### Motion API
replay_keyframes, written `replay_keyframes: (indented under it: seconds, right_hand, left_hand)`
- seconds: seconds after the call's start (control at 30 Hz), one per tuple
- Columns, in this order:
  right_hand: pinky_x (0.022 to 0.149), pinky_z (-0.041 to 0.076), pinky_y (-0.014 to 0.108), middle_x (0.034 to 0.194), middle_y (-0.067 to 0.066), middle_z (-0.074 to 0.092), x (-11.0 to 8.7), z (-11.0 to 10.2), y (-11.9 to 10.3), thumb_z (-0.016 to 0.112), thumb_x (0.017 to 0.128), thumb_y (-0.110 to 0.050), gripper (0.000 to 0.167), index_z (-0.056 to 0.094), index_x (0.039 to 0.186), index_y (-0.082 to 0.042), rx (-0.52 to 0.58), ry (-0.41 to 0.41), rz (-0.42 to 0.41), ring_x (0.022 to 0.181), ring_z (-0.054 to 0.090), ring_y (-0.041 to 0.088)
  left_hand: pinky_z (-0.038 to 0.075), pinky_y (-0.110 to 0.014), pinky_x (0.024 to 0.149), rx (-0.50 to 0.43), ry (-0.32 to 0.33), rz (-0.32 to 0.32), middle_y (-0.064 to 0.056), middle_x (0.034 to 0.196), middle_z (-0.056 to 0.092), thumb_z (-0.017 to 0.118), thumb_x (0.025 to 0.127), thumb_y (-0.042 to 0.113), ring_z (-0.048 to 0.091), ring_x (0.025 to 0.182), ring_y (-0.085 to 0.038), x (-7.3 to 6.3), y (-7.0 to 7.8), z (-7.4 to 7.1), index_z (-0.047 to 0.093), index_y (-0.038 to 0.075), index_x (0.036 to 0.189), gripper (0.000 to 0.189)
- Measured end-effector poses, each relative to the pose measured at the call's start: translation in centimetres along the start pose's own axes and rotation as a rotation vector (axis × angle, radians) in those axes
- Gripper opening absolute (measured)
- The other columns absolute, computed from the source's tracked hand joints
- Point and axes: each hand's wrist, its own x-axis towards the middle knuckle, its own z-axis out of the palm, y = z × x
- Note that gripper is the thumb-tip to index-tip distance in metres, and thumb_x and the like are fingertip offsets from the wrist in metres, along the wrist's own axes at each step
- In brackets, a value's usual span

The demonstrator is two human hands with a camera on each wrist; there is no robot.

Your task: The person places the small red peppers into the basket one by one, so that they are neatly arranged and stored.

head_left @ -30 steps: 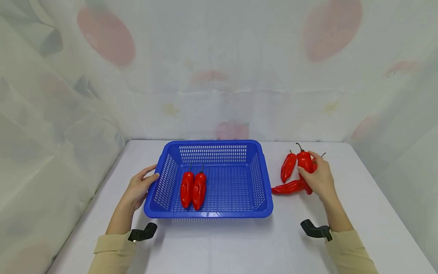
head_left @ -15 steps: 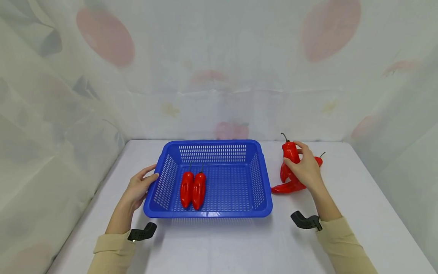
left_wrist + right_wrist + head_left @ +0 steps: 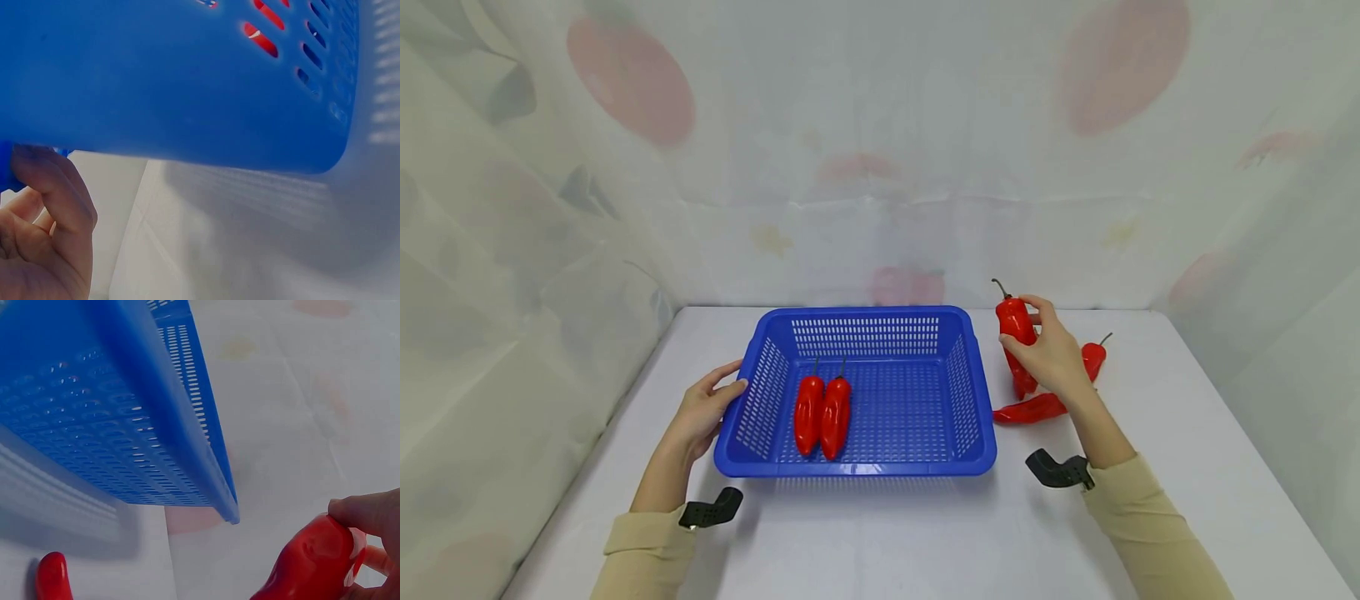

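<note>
The right hand holds a red pepper near the far edge of the desk, to the right of the blue basket. Its grip is opened only as wide as the pepper is thick: the thumb presses on one side and the fingers lie on the other. The pepper is tilted, with the dark curved stem upward, and in the head view this stem rises above the line of the far edge. Whether its lower end touches something, I cannot tell.

The left hand has its grip closed on the left rim of the basket, the thumb above and the fingers bent at the outer side (this is seen well from the left wrist). The basket is left of the middle of the desk, nearer to the far edge than to the near one. Inside it, in the left half, a first pepper and a second pepper lie side by side, stems toward the far edge.

In the right far part of the desk, a lying pepper points with its tip to the basket, and a further pepper is partly covered by the right hand. Both sleeves are beige, and each wrist carries a black device. Behind the desk, a pale cloth bears pink and yellow printed figures.
</note>
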Motion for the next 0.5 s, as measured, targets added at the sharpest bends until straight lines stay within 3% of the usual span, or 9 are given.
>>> replay_keyframes:
  seconds: [0.5]
  right_hand:
    - [0.076,0.052,0.05,0.135,0.024,0.04,0.7,1.0,-1.6,0.061,0.088,-0.027,0.073,0.018,0.146,-0.017,0.044,-0.079,-0.005,0.104,0.054,0.04]
  left_hand:
    - [0.056,-0.037,0.069,0.001,0.005,-0.002,-0.004,0.096,0.066,0.052,0.094,0.022,0.067,0.08,-0.017,0.1,-0.1,0.0,0.026,0.012,0.146,0.058]
